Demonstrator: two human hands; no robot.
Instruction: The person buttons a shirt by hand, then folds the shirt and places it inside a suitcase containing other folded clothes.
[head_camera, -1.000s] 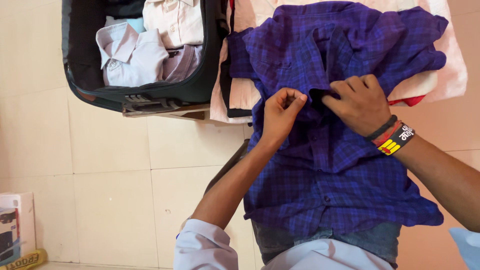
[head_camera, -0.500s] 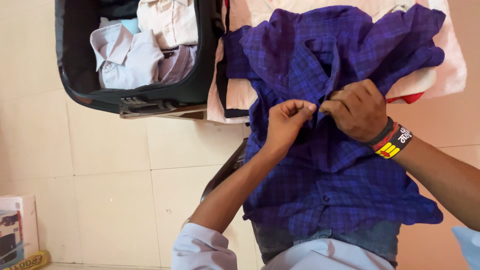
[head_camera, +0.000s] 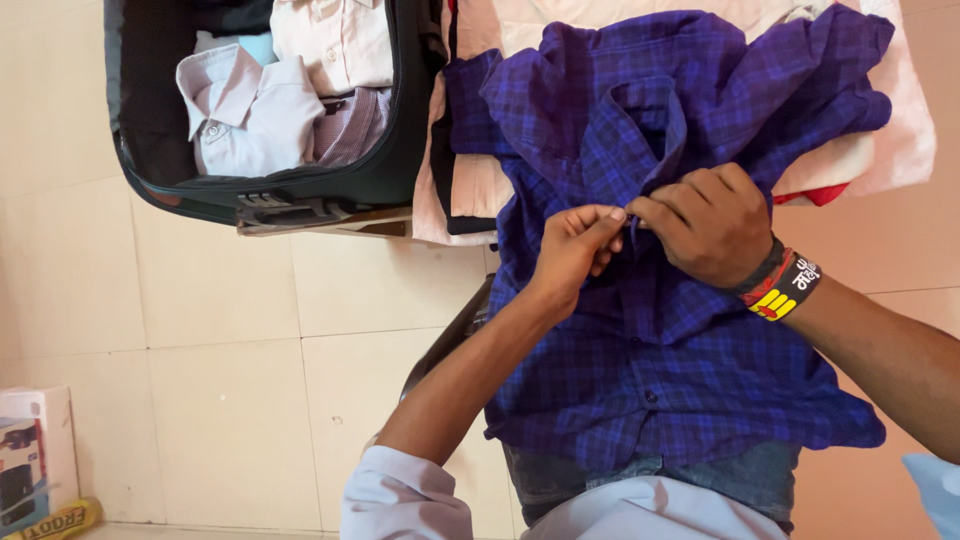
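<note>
- Basically, both hands pinched shut on the front placket of a blue-and-purple plaid shirt (head_camera: 660, 330), right at mid-chest.
- Left hand (head_camera: 575, 245) clamped on the left edge of the opening, fingertips together around fabric; right hand (head_camera: 710, 220), with stacked wristbands (head_camera: 780, 285), closed on the other edge, knuckles almost touching the left.
- Shirt draped over the lap, long axis running collar away from the body, hem near; lower buttons looked done up already, collar end loose and rumpled.
- Hands about equally near the gap, meeting from either side.
- Collar end rested on a heap of pale pink clothes (head_camera: 900, 140).
- Open black suitcase (head_camera: 400, 170) just left of that, folded light shirts (head_camera: 250, 110) inside.
- Cream tiled floor (head_camera: 230, 400) underneath, a box (head_camera: 30, 450) off in the corner.
</note>
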